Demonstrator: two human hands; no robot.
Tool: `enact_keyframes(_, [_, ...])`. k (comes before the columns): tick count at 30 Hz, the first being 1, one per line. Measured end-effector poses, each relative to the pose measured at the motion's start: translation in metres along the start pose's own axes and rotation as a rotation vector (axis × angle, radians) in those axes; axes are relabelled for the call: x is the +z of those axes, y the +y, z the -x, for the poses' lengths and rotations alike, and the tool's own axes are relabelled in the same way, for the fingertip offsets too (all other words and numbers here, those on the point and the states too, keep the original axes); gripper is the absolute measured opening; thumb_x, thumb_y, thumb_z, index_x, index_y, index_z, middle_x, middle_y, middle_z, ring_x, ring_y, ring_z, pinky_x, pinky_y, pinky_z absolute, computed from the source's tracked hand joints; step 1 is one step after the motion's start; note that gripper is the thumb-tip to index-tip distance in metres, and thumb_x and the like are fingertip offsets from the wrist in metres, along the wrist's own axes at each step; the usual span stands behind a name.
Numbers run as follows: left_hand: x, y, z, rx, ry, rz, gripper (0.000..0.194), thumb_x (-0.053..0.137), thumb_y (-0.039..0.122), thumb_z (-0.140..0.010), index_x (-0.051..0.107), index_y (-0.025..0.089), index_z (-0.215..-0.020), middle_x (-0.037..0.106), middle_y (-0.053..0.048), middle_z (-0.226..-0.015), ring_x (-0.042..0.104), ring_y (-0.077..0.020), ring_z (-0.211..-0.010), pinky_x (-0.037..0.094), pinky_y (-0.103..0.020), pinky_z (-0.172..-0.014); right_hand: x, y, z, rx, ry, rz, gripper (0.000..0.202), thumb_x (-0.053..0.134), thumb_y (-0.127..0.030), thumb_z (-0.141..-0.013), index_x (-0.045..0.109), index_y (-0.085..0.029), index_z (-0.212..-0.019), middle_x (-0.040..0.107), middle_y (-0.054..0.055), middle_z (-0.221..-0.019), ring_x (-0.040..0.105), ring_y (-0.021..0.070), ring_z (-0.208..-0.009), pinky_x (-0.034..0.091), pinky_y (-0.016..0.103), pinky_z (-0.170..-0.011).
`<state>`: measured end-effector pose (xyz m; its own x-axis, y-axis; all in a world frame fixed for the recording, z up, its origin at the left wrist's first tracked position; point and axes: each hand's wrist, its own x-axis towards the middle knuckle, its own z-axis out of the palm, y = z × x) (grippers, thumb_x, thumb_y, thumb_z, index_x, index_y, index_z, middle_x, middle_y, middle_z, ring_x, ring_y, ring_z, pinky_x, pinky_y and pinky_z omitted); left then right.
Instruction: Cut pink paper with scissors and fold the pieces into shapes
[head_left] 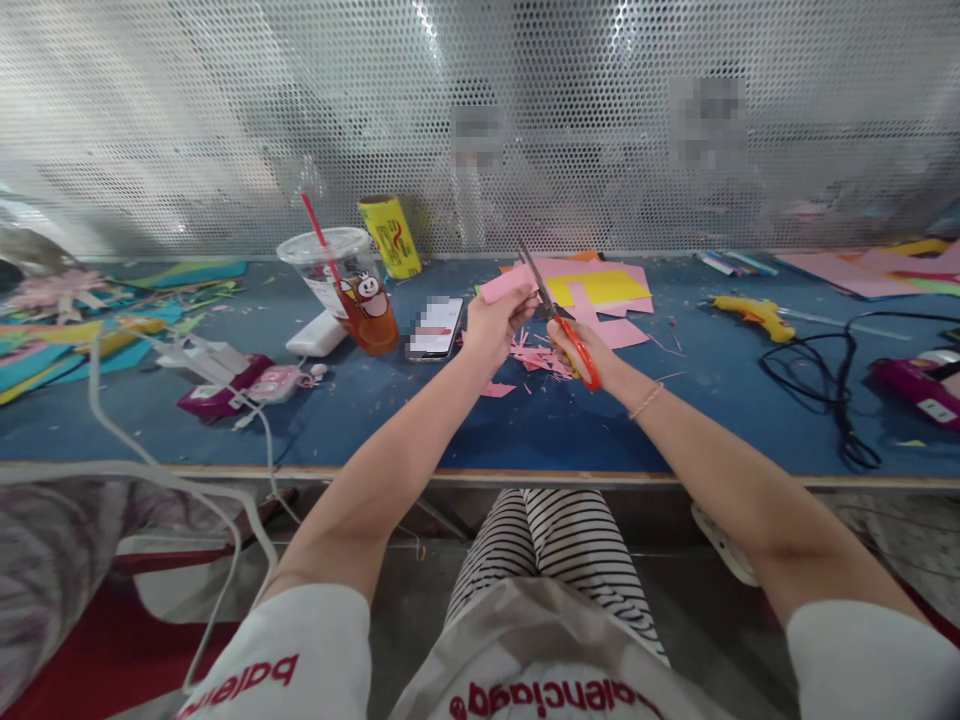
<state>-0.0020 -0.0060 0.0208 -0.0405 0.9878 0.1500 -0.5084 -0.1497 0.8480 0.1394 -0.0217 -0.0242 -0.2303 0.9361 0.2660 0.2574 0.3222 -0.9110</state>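
Observation:
My left hand (496,322) pinches a piece of pink paper (506,284) above the table. In my right hand (581,345) is a pair of scissors (577,356) with red and yellow handles. Their blades point up and away, close to the right edge of the held paper. Below my hands lies a heap of thin pink paper scraps (541,358). Behind them rest pink paper sheets (622,334) and a yellow sheet (600,289).
Left of my hands are a phone (435,328), a plastic cup (352,290) with a red straw and brown drink, and a yellow tube (392,236). A yellow glue gun (754,315) with a black cable lies right. A perforated metal panel (570,130) stands behind the blue table (375,420).

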Motion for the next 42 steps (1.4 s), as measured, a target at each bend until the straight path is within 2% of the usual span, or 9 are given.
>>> enact_keyframes(10, [0.002, 0.002, -0.001, -0.052, 0.019, 0.024, 0.008, 0.069, 0.011, -0.066, 0.064, 0.011, -0.071, 0.067, -0.003, -0.066, 0.061, -0.0067, -0.058, 0.052, -0.019, -0.062, 0.0, -0.012, 0.006, -0.032, 0.063, 0.14, 0.052, 0.04, -0.072, -0.074, 0.038, -0.021, -0.067, 0.036, -0.004, -0.052, 0.035, 0.0096, -0.047, 0.03, 0.026, -0.045])
enact_keyframes(16, [0.003, 0.003, 0.001, -0.092, 0.025, 0.069, 0.012, 0.07, 0.011, -0.065, 0.063, 0.012, -0.074, 0.067, -0.004, -0.067, 0.061, -0.0073, -0.059, 0.053, -0.021, -0.068, 0.001, -0.017, 0.007, -0.053, 0.128, 0.194, 0.052, 0.037, -0.07, -0.077, 0.036, -0.021, -0.061, 0.036, -0.003, -0.051, 0.036, 0.0104, -0.049, 0.03, 0.027, -0.047])
enact_keyframes(21, [-0.002, 0.0, -0.001, 0.041, -0.03, -0.022, 0.006, 0.065, 0.012, -0.07, 0.065, 0.014, -0.075, 0.069, -0.005, -0.074, 0.063, -0.0102, -0.062, 0.053, -0.026, -0.072, -0.004, -0.018, 0.003, -0.007, 0.169, 0.036, 0.049, 0.043, -0.07, -0.074, 0.038, -0.022, -0.067, 0.035, -0.004, -0.053, 0.035, 0.0093, -0.045, 0.03, 0.026, -0.043])
enact_keyframes(24, [-0.005, 0.0, -0.001, 0.122, -0.12, -0.174, 0.015, 0.061, 0.012, -0.072, 0.069, 0.018, -0.083, 0.07, -0.004, -0.087, 0.064, -0.0107, -0.065, 0.052, -0.028, -0.071, -0.01, -0.021, 0.001, 0.047, 0.18, -0.113, 0.047, 0.045, -0.069, -0.073, 0.038, -0.023, -0.071, 0.038, -0.004, -0.054, 0.036, 0.0091, -0.043, 0.031, 0.025, -0.04])
enact_keyframes(26, [-0.005, 0.001, 0.002, 0.144, -0.171, -0.278, 0.022, 0.06, 0.009, -0.07, 0.071, 0.021, -0.084, 0.07, -0.003, -0.093, 0.065, -0.0119, -0.072, 0.052, -0.029, -0.076, -0.013, -0.024, 0.001, 0.021, 0.159, -0.162, 0.044, 0.049, -0.066, -0.073, 0.039, -0.023, -0.072, 0.044, -0.003, -0.057, 0.042, 0.0101, -0.045, 0.036, 0.027, -0.042])
enact_keyframes(29, [0.0, 0.005, 0.009, 0.203, -0.203, -0.36, 0.031, 0.062, -0.002, -0.062, 0.072, 0.023, -0.077, 0.07, -0.003, -0.098, 0.062, -0.0148, -0.097, 0.044, -0.031, -0.093, -0.014, -0.027, 0.0, -0.103, 0.15, -0.174, 0.04, 0.058, -0.056, -0.072, 0.037, -0.022, -0.069, 0.05, 0.0, -0.068, 0.052, 0.0126, -0.058, 0.046, 0.03, -0.054])
enact_keyframes(34, [0.007, 0.01, 0.019, 0.221, -0.251, -0.385, 0.037, 0.059, -0.01, -0.058, 0.072, 0.02, -0.075, 0.069, -0.007, -0.102, 0.056, -0.0163, -0.113, 0.032, -0.033, -0.105, -0.011, -0.024, -0.005, -0.175, 0.224, -0.257, 0.036, 0.06, -0.04, -0.071, 0.029, -0.023, -0.069, 0.043, -0.002, -0.071, 0.053, 0.011, -0.063, 0.049, 0.03, -0.061])
enact_keyframes(39, [0.003, 0.005, 0.014, 0.194, -0.232, -0.332, 0.037, 0.061, -0.005, -0.061, 0.071, 0.021, -0.085, 0.069, -0.004, -0.101, 0.058, -0.0149, -0.108, 0.039, -0.028, -0.098, -0.014, -0.023, -0.006, -0.151, 0.274, -0.231, 0.031, 0.059, -0.03, -0.069, 0.028, -0.023, -0.07, 0.041, -0.004, -0.068, 0.05, 0.0094, -0.059, 0.047, 0.03, -0.059])
enact_keyframes(42, [-0.001, -0.001, 0.006, 0.089, -0.162, -0.239, 0.015, 0.061, 0.016, -0.074, 0.069, 0.02, -0.086, 0.07, -0.004, -0.081, 0.065, -0.0134, -0.083, 0.048, -0.025, -0.078, -0.017, -0.024, -0.005, -0.164, 0.267, -0.242, 0.028, 0.06, -0.025, -0.068, 0.032, -0.022, -0.071, 0.043, -0.004, -0.068, 0.05, 0.0092, -0.058, 0.045, 0.029, -0.059])
